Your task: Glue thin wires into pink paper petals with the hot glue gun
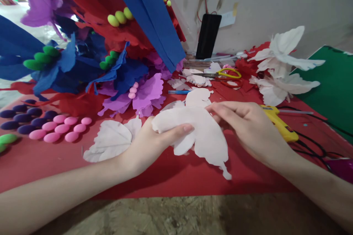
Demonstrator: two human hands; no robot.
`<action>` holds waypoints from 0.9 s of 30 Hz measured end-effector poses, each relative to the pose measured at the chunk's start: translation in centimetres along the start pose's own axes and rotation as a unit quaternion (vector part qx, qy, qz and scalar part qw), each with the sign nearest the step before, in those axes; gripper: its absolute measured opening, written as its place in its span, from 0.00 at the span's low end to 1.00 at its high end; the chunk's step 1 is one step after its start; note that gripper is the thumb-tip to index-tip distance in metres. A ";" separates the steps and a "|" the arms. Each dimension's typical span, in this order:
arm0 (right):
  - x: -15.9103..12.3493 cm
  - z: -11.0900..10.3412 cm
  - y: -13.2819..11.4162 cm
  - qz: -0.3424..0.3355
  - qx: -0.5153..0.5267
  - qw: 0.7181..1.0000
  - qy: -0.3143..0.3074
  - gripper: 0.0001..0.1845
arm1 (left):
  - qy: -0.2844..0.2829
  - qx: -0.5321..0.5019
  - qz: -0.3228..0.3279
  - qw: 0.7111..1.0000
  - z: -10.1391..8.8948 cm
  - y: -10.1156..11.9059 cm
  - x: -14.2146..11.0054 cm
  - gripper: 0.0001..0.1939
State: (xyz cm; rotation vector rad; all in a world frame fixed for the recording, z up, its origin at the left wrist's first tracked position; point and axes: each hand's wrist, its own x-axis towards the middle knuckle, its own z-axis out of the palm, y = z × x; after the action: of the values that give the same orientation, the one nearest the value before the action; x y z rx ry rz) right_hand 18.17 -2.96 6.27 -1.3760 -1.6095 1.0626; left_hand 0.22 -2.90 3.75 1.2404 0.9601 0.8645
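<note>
A white butterfly-shaped cutout point(206, 136), thin and scalloped at its edges, is held up over the red table. My left hand point(154, 141) is closed on its left part, thumb on top and fingers hidden beneath. At the cutout's upper right edge, my right hand point(242, 121) pinches with thumb and index finger; the fingertips are partly hidden. Behind it lies another white cutout piece point(197, 97). To the left of my left hand, a white butterfly point(113, 139) rests on the table. A yellow glue gun point(284, 125) lies beside my right wrist.
Pink foam eggs point(62, 128) and dark purple ones point(23, 118) sit at left. Blue butterflies point(63, 69) and blue strips point(150, 14) crowd the back left. Scissors point(226, 74), a phone point(209, 36) and white butterflies point(286, 66) are at the back. Black cables point(314, 148) lie at right.
</note>
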 end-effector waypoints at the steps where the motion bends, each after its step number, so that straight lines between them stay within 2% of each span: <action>1: 0.0 0.0 0.1 -0.002 -0.003 1.000 0.012 0.17 | -0.004 -0.002 0.000 1.000 0.0 0.0 0.0 0.10; 3: -0.1 0.1 0.2 -0.015 -0.006 1.000 0.020 0.19 | -0.014 0.003 -0.004 1.000 0.0 -0.1 -0.1 0.10; 6: -0.5 0.7 0.1 -0.041 -0.009 0.999 -0.004 0.16 | -0.018 0.015 -0.020 1.000 0.2 -0.2 -0.2 0.10; 9: -0.7 1.2 -0.1 -0.036 -0.019 0.999 -0.020 0.15 | -0.005 0.025 -0.047 0.999 0.3 -0.3 -0.3 0.11; 14: -0.8 1.3 0.2 -0.029 -0.058 0.998 0.001 0.20 | -0.001 0.018 -0.061 0.998 0.5 -0.4 -0.4 0.11; 20: -0.7 1.4 0.5 -0.031 -0.035 0.999 0.015 0.23 | -0.016 -0.020 -0.057 0.998 0.3 -0.6 -0.3 0.11; 22: -0.4 0.8 0.2 -0.044 -0.051 0.997 0.032 0.23 | -0.030 -0.016 -0.044 0.998 0.2 -0.6 -0.3 0.10; 25: 1.3 -1.4 0.1 -0.065 -0.109 0.990 0.059 0.21 | -0.048 0.004 -0.037 0.998 0.1 -0.6 -0.2 0.13; 27: 3.5 -3.5 0.8 -0.071 -0.190 0.974 0.097 0.15 | -0.054 0.016 -0.045 0.997 0.1 -0.5 -0.1 0.14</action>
State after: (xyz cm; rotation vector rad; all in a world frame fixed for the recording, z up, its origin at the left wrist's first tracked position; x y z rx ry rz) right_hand 21.18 0.97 6.87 -1.5282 -1.7927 0.5332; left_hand 0.32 -3.08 3.23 1.2493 0.9387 0.7078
